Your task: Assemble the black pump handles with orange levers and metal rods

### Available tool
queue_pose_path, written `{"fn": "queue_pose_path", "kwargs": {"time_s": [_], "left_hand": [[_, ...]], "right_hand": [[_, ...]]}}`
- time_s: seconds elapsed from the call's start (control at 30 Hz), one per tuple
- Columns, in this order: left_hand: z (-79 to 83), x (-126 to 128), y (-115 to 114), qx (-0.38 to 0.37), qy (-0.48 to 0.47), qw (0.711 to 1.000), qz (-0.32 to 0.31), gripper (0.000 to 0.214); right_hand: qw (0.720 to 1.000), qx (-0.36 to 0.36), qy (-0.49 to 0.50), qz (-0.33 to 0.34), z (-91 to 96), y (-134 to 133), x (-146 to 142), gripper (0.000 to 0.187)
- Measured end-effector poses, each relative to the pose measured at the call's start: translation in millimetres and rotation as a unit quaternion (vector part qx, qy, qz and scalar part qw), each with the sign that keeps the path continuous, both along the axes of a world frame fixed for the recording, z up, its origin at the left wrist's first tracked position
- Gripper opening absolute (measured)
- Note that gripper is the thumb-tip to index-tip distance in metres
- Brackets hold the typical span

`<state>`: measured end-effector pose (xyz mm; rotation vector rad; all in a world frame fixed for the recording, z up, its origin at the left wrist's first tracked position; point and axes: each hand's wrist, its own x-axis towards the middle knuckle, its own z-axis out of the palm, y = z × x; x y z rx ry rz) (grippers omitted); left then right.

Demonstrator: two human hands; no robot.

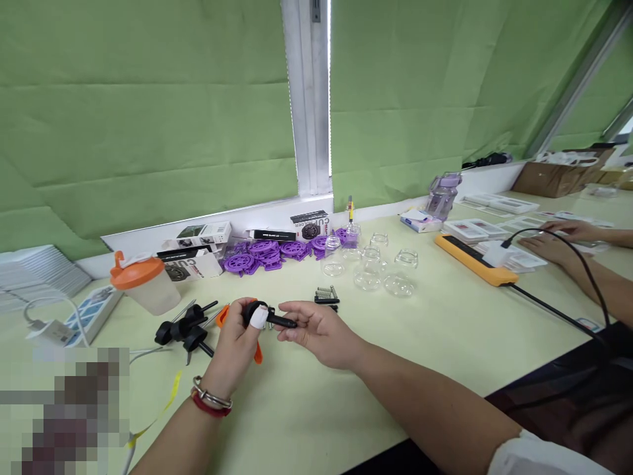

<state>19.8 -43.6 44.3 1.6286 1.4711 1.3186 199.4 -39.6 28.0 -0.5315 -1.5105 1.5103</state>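
Observation:
Both my hands meet over the pale green table (445, 343) on one small black plastic part (270, 318) with a round head and a thin stem. My left hand (236, 349), with a white wrap on the thumb and bracelets at the wrist, grips the round head. My right hand (316, 330) pinches the stem from the right. Orange-handled scissors (222, 315) lie partly hidden beneath my left hand. More black parts of the same kind (182, 328) lie to the left, and small springs and black pieces (327, 296) lie just beyond my right hand.
Clear glass cups (368, 267) and purple plastic discs (270, 254) sit further back by product boxes (198, 254). An orange-lidded cup (143, 280) stands at left. At right, another person's hands (558, 241) rest near an orange power strip (469, 258) with a black cable.

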Motion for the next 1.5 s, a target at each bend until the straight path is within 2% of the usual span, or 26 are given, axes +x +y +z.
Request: {"fn": "queue_pose_path", "kwargs": {"time_s": [0.07, 0.17, 0.27, 0.4, 0.53, 0.73, 0.87, 0.97, 1.03, 1.13, 1.37, 1.5], "left_hand": [[2.3, 1, -2, -0.047, -0.025, 0.998, -0.022, 0.038], [2.6, 4, -5, -0.118, -0.076, 0.986, -0.090, 0.042], [1.0, 8, -7, -0.171, -0.102, 0.971, -0.131, 0.039], [1.0, 14, -9, -0.210, -0.103, 0.962, -0.137, 0.040], [-2.1, 18, -10, -0.209, -0.069, 0.966, -0.137, 0.046], [-12.0, 18, -7, -0.217, -0.014, 0.964, -0.152, 0.039], [-9.4, 20, -9, -0.185, -0.038, 0.966, -0.175, 0.044], [-5.6, 24, -13, -0.151, -0.084, 0.965, -0.195, 0.060], [-5.9, 25, -15, -0.133, -0.106, 0.959, -0.227, 0.069], [-10.5, 23, -15, -0.119, -0.104, 0.950, -0.270, 0.069], [-12.0, 18, -10, -0.126, -0.087, 0.957, -0.247, 0.058], [-10.1, 19, -10, -0.125, -0.079, 0.958, -0.245, 0.058]], "right_hand": [[0.999, -0.025, 0.042, 0.003, 1.5, 2, 0, 0.042], [0.997, -0.023, 0.052, -0.045, 6.6, 3, 1, 0.033], [0.993, 0.011, 0.035, -0.113, 9.9, 3, 3, 0.024], [0.975, 0.066, 0.015, -0.212, 9.3, 0, 2, 0.016], [0.972, 0.039, 0.059, -0.226, 6.5, -2, -3, 0.024], [0.968, 0.025, 0.082, -0.234, 2.7, -1, -9, 0.028], [0.961, 0.009, 0.103, -0.255, 2.6, 4, -8, 0.027], [0.951, -0.014, 0.120, -0.283, 5.2, 11, -3, 0.028], [0.941, -0.026, 0.130, -0.312, 8.7, 18, 3, 0.030], [0.916, -0.025, 0.162, -0.366, 16.3, 29, 19, 0.033], [0.841, -0.025, 0.229, -0.489, 30.5, 53, 61, 0.039], [0.821, -0.032, 0.245, -0.515, 30.0, 62, 74, 0.041]]}}
